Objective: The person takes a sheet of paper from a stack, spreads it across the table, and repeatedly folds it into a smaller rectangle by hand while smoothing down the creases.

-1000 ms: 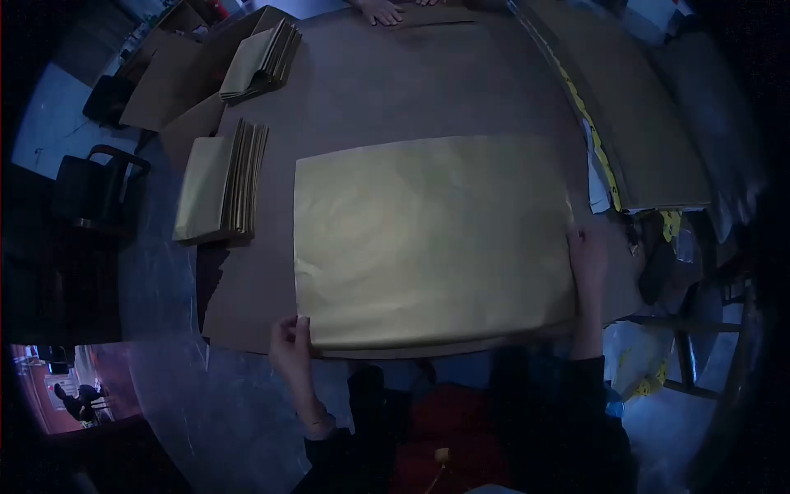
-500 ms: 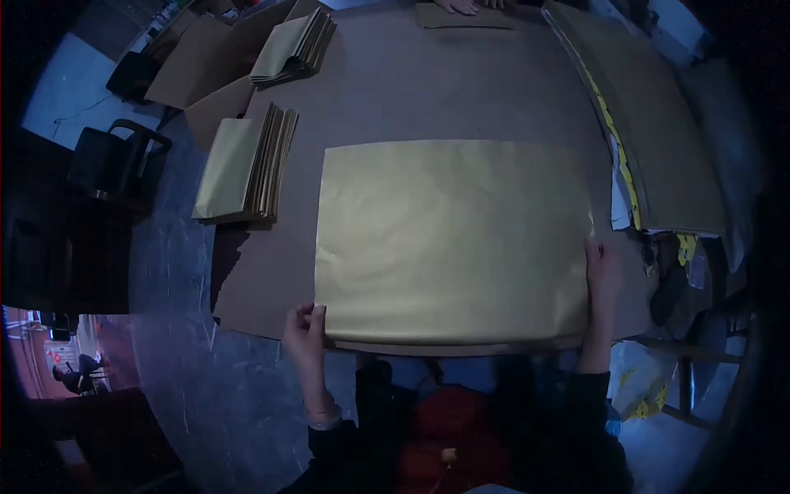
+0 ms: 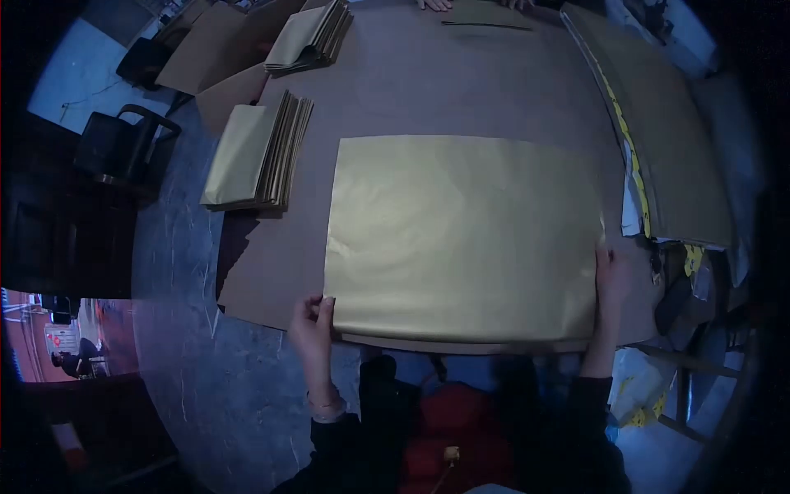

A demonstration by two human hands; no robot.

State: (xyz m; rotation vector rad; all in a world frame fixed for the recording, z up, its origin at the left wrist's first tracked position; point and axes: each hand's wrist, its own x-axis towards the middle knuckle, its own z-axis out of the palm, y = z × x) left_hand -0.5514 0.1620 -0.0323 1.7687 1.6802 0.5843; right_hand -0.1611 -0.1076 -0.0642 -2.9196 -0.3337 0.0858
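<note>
A large gold paper sheet (image 3: 465,235) lies on the brown table in front of me, its near edge curving over close to the table's front edge. My left hand (image 3: 314,323) is closed on its left edge near the front corner, thumb on top. My right hand (image 3: 607,272) grips the sheet's right edge a little farther back; some of those fingers are hidden. Left of the sheet stands a stack of folded gold paper (image 3: 257,156). Behind it lies a second folded stack (image 3: 309,37).
Long cardboard sheets with yellow edging (image 3: 671,132) lie along the right side. An open cardboard box (image 3: 222,49) stands at the back left. Across the table, another person's hands (image 3: 436,4) rest by a flat brown piece (image 3: 488,15). A black chair (image 3: 115,148) is at left.
The view has shifted slightly, so the table and stacks appear a little to the right and higher. Both hands keep hold of the sheet. The other person's hands have moved farther apart.
</note>
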